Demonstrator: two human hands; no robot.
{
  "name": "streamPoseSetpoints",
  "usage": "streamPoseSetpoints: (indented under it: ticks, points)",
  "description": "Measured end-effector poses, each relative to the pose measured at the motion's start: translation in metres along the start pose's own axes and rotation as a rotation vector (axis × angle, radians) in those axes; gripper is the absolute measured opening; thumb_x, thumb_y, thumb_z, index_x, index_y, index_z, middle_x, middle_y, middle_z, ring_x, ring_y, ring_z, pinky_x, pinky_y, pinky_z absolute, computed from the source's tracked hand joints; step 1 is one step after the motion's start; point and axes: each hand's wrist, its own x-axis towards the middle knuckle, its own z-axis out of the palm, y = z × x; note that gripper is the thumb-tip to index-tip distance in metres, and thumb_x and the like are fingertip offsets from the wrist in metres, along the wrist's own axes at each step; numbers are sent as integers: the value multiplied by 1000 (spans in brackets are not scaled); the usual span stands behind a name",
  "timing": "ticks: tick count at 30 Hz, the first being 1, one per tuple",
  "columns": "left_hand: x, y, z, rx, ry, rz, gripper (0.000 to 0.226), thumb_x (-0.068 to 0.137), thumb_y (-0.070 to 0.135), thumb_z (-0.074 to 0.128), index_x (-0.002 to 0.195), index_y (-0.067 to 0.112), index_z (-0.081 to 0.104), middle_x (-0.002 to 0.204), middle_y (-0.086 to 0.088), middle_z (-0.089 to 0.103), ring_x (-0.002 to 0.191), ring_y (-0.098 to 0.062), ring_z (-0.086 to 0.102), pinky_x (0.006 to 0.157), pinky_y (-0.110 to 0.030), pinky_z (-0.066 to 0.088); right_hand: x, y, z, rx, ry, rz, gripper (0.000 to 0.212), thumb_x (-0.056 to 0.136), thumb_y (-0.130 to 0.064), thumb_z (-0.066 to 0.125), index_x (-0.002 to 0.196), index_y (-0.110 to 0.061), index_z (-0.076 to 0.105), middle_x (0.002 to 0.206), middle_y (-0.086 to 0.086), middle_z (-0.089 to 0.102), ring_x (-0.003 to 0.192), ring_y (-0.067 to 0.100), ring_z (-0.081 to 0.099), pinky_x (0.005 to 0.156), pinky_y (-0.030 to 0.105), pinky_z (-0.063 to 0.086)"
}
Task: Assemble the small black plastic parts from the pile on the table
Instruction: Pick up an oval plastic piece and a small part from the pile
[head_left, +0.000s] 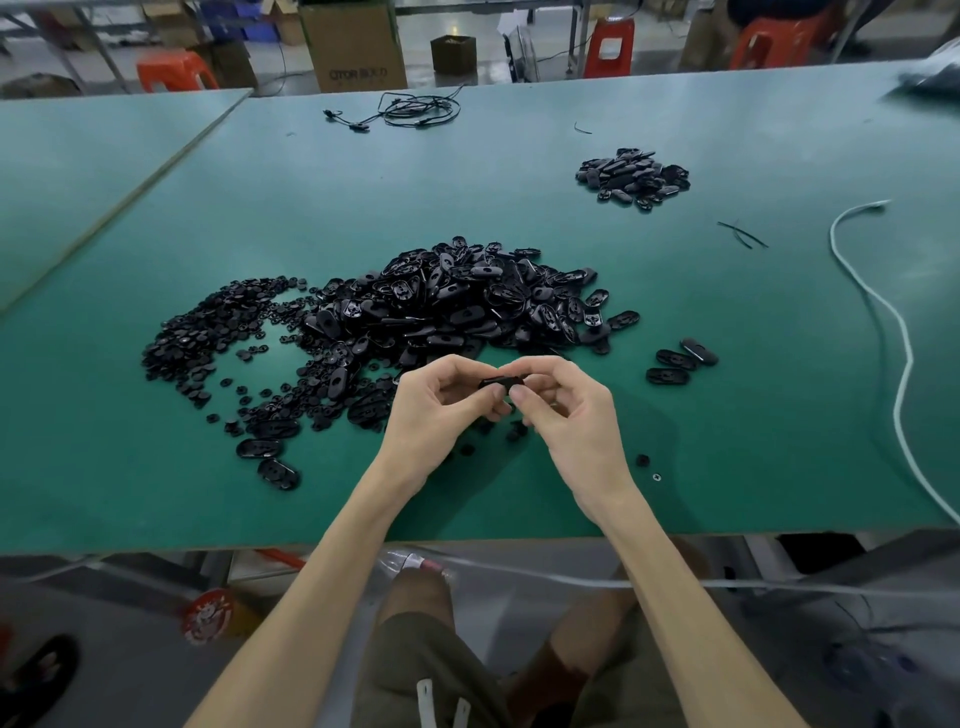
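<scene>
Both hands are working one piece just above the near part of the table (130, 467). Left hand (441, 405) and right hand (566, 410) are each curling fingers and thumb onto a single black part (498, 383), pinching it from opposite ends. Can't tell if it's a bare shell or a shell with an insert going in, since the fingers are covering the joint.

Progress, my read: early.
- The main pile (467, 306) of oval shells is sitting just beyond the hands and looking large.
- The spread of small round pieces (208, 332) is lying to its left, touching it.
- A much smaller heap (631, 176) is sitting well apart at far right. I'm guessing that's finished output, but it's too small to confirm.
- Three ovals (680, 361) are lying just right of the main pile; status unclear.

So most of the stock is looking unmated.

Around:
- A few loose small pieces (643, 460) are lying on the table under and right of the hands.
- A white cable (893, 322) is snaking down the right side.
- A tangle of black wire (410, 109) is lying near the far edge.
- Thin black offcuts (740, 234) are lying between the small heap and the cable.

Nothing is blocking the hands. If the far heap is the drop point, I'd expect the reach to be passing over the main pile's right flank.
</scene>
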Motion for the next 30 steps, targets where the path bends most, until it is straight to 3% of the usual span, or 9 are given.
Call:
streamPoseSetpoints:
  ticks: [8, 13, 24, 28, 30]
  points:
    - [1, 0, 0, 41, -15, 3, 13, 90, -6, 74, 102, -1, 74, 89, -10, 79, 78, -25, 76, 78, -31, 61, 0, -3, 1, -29, 15, -18, 30, 95, 4, 68, 94, -21, 85, 98, 14, 61, 79, 18, 65, 77, 21, 54]
    - [0, 0, 1, 73, -7, 9, 9, 90, -6, 74, 98, -1, 71, 87, -13, 77, 74, -24, 74, 76, -32, 61, 1, -3, 1, -1, 27, 0, 30, 95, 3, 68, 92, -23, 85, 100, 14, 62, 78, 17, 66, 75, 26, 56]
    - [0, 1, 2, 61, -5, 20, 9, 92, -5, 73, 101, -3, 72, 88, -12, 78, 74, -23, 75, 73, -26, 58, 0, -3, 1, 32, 34, 3, 32, 95, 4, 66, 90, -21, 85, 100, 15, 61, 72, 11, 64, 70, 19, 51]
    - [1, 2, 3, 35, -37, 43, 15, 93, 4, 75, 108, 3, 73, 97, -8, 79, 86, -22, 77, 80, -26, 59, -2, -4, 1, 50, 68, -15, 33, 95, 6, 65, 92, -20, 85, 104, 12, 67, 81, 15, 71, 71, 20, 53]
    - [2, 3, 3, 27, -23, 24, 21, 94, 8, 76, 115, 10, 73, 107, -4, 78, 98, -20, 75, 86, -25, 58, -2, -4, 0, 78, 171, -18, 35, 96, 7, 61, 100, -19, 83, 110, 9, 69, 89, 14, 75, 73, 21, 55]
